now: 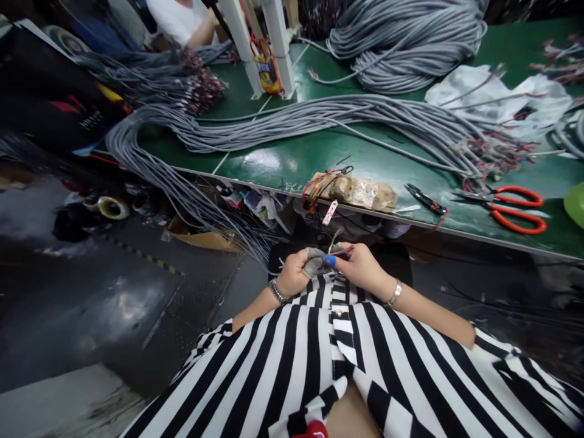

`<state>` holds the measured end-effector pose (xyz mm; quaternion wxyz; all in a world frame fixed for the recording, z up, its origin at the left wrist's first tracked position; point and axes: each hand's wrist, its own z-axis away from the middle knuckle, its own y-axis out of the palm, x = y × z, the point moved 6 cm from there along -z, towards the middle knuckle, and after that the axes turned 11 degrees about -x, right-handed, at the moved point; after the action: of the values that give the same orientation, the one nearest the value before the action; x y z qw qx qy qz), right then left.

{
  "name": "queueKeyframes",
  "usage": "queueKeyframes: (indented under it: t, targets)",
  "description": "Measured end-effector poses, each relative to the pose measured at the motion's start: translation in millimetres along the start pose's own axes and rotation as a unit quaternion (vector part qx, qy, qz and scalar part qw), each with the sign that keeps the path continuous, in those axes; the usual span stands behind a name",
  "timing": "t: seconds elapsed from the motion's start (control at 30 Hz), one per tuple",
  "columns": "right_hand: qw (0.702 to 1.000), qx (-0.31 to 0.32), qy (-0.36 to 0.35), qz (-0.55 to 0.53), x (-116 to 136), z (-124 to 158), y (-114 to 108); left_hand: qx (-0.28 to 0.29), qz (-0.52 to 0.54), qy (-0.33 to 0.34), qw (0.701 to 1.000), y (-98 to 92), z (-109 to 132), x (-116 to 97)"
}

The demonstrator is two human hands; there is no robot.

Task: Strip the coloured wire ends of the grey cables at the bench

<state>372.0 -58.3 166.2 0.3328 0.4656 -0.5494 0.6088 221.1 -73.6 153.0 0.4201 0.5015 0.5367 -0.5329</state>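
Low in front of my lap, both hands meet at the end of a grey cable point(314, 266). My left hand point(293, 274) has its fingers closed around the cable, with grey coverings on some fingertips. My right hand point(364, 266) pinches thin coloured wires point(345, 251) at that end, and a blue cover sits on a fingertip. Small details between the fingers are hidden. On the bench edge above lies a taped block point(360, 191) with wires and a pink tag point(330, 212). Pliers point(426, 199) and orange-handled scissors point(506, 207) lie to the right of it.
A long bundle of grey cables point(274, 131) crosses the green bench point(319, 149) and hangs over its front edge at left. Behind it are a large cable coil point(406, 36), a white plastic bag point(474, 91) and a white metal post point(283, 48). Another person's arm point(204, 30) shows at the back.
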Motion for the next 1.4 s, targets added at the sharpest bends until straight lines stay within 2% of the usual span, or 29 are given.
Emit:
queueKeyframes:
  t: [0.13, 0.23, 0.3, 0.37, 0.43, 0.5, 0.6, 0.73, 0.87, 0.97, 1.03, 1.1, 1.17, 1.27, 1.33, 1.4]
  targets:
    - [0.989, 0.04, 0.07, -0.12, -10, 0, 2, 0.007, -0.033, 0.019, 0.999, -1.8, -3, -8]
    - [0.982, 0.04, 0.101, -0.156, -13, 1, 1, -0.016, -0.019, -0.004, 1.0, -3.6, -5, -6]
    - [0.982, 0.028, 0.097, -0.16, -11, 1, 1, -0.038, -0.017, -0.015, 0.999, -3.5, -6, -4]
    - [0.992, -0.009, 0.042, -0.121, -2, 0, -2, -0.051, -0.02, -0.017, 0.998, -1.2, -6, -4]
    - [0.996, -0.057, -0.064, -0.027, 13, 0, -6, -0.059, -0.005, -0.023, 0.998, 2.0, -6, -4]
    - [0.976, -0.087, -0.179, 0.082, 29, 3, -6, -0.071, 0.026, -0.039, 0.996, 4.1, -7, -2]
    - [0.932, -0.082, -0.304, 0.18, 43, 10, 2, -0.085, 0.074, -0.069, 0.991, 6.0, -9, 2]
    - [0.9, -0.038, -0.374, 0.222, 46, 15, 15, -0.109, 0.15, -0.102, 0.977, 6.3, -9, 7]
    - [0.898, 0.014, -0.382, 0.216, 45, 18, 23, -0.107, 0.151, -0.128, 0.974, 6.6, -8, 9]
    - [0.892, 0.079, -0.412, 0.168, 47, 25, 25, -0.106, 0.167, -0.144, 0.97, 4.4, -10, 11]
    - [0.895, 0.092, -0.418, 0.124, 49, 27, 18, -0.11, 0.21, -0.155, 0.959, 2.0, -12, 13]
    - [0.917, 0.049, -0.386, 0.082, 49, 24, 3, -0.092, 0.271, -0.174, 0.942, 2.6, -13, 15]
    - [0.94, -0.026, -0.335, 0.057, 48, 18, -14, -0.055, 0.325, -0.197, 0.923, 6.1, -11, 16]
    - [0.943, -0.108, -0.308, 0.066, 50, 14, -29, -0.007, 0.359, -0.215, 0.908, 11.1, -7, 16]
    - [0.935, -0.095, -0.324, 0.105, 52, 12, -24, 0.012, 0.353, -0.221, 0.909, 12.8, -3, 17]
    - [0.929, -0.049, -0.334, 0.151, 51, 10, -15, 0.037, 0.334, -0.226, 0.914, 14.0, 2, 18]
